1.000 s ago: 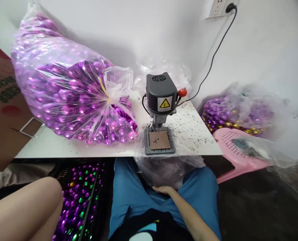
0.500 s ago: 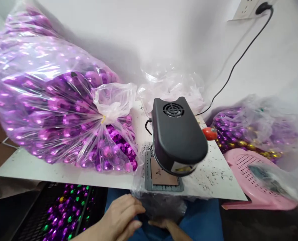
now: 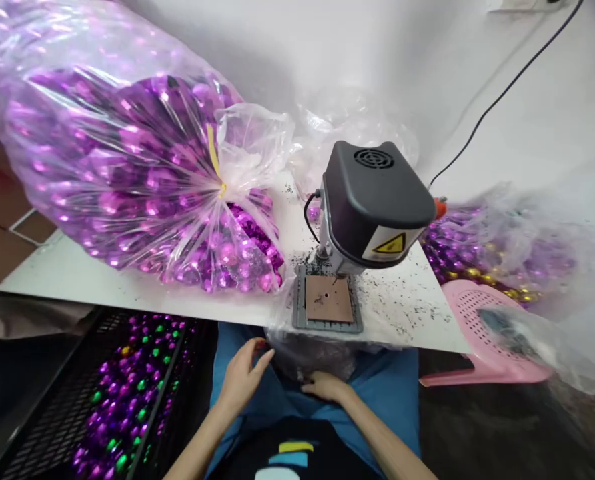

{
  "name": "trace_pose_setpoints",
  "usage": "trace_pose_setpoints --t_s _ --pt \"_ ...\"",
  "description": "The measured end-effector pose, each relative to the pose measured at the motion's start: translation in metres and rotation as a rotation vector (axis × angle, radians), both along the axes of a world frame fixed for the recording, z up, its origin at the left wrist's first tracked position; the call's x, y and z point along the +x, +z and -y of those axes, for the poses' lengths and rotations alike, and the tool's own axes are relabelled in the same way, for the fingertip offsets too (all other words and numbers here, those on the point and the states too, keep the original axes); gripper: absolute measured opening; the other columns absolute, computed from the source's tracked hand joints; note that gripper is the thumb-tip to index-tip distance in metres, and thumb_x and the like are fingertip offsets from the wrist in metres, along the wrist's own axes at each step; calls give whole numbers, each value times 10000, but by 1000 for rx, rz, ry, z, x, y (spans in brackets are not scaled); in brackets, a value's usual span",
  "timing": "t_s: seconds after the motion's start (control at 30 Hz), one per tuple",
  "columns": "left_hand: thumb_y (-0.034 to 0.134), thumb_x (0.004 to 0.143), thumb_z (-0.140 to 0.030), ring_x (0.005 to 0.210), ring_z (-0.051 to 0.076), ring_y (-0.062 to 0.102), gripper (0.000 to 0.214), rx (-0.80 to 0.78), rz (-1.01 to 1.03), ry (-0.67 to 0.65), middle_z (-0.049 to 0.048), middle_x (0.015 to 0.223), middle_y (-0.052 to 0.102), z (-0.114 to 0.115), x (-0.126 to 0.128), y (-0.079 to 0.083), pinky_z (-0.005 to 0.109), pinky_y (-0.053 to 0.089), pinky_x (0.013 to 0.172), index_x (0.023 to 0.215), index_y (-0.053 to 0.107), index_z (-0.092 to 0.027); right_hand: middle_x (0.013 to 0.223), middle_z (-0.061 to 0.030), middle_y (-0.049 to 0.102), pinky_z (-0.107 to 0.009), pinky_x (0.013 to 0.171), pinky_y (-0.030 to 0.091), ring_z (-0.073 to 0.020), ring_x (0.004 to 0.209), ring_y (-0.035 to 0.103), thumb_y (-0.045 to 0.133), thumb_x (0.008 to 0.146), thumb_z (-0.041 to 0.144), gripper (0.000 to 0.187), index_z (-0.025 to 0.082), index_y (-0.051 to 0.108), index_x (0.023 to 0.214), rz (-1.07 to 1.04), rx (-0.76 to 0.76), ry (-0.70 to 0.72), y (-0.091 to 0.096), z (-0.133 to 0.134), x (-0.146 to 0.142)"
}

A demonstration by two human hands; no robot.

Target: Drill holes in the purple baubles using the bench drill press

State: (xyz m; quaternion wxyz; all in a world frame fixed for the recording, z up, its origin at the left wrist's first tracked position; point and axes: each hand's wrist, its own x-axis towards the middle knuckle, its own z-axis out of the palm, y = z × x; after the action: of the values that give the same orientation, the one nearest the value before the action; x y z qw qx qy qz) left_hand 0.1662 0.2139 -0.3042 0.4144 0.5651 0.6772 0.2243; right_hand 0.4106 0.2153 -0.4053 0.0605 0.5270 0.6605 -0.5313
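Right hand (image 3: 326, 387) at lower edge of translucent plastic bag (image 3: 313, 355); left hand (image 3: 246, 375) beside it; black-housed bench drill (image 3: 377, 190) beyond both.

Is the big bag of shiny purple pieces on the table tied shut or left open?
Tied shut: a yellow tie cinches the gathered neck of the bag, with folds radiating from it.

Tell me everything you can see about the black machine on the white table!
The machine stands upright on the white table, near the front edge. Its dark cover looks like plastic, with a rounded front, a round vent on top and a white label with a yellow warning triangle. An orange-red knob sticks out on the right, and a short black cable curves at the left. Below, a brown square with a hole lies on its grey base. I can't tell if it's on.
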Motion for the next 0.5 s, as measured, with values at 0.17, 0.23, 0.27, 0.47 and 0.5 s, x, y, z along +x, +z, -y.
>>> trace_pose_setpoints --t_s 0.17,0.23,0.27,0.47,0.5 --pt "611 895 -559 1185 298 672 542 -46 26 57 132 1257 708 14 19 -34 423 522 1016 1274 567 -175 1276 -92 623 -499 1102 475 -212 1224 579 536 968 464 392 174 617 1219 199 236 -101 66 36 91" --pt "600 929 -488 1167 289 673 456 22 -107 -46 124 1246 708 29 17 -33 419 523 1005 1269 576 -186 1194 -94 646 -503 1116 455 -208 1182 590 442 1009 412 345 165 638 1149 282 284 -144 87 55 121" --pt "568 959 -442 1125 283 681 366 63 -186 -124 116 1196 719 35 17 -31 417 527 984 1221 604 -190 1149 -96 655 -503 1112 456 -205 1150 599 405 1020 391 346 158 646 1102 311 298 -152 92 62 129" --pt "592 913 -156 1316 335 542 359 88 -372 -873 186 1356 635 -1 74 -22 476 399 1123 1270 623 -129 1285 -95 618 -459 1039 527 -201 1185 598 579 948 456 403 174 608 1235 305 317 -34 52 14 70" --pt "588 884 -95 1323 349 538 388 55 -383 -890 212 1335 643 -16 85 -23 495 371 1142 1270 625 -98 1320 -100 603 -457 1033 534 -205 1194 597 588 944 455 427 182 593 1271 313 302 -2 40 -1 56"
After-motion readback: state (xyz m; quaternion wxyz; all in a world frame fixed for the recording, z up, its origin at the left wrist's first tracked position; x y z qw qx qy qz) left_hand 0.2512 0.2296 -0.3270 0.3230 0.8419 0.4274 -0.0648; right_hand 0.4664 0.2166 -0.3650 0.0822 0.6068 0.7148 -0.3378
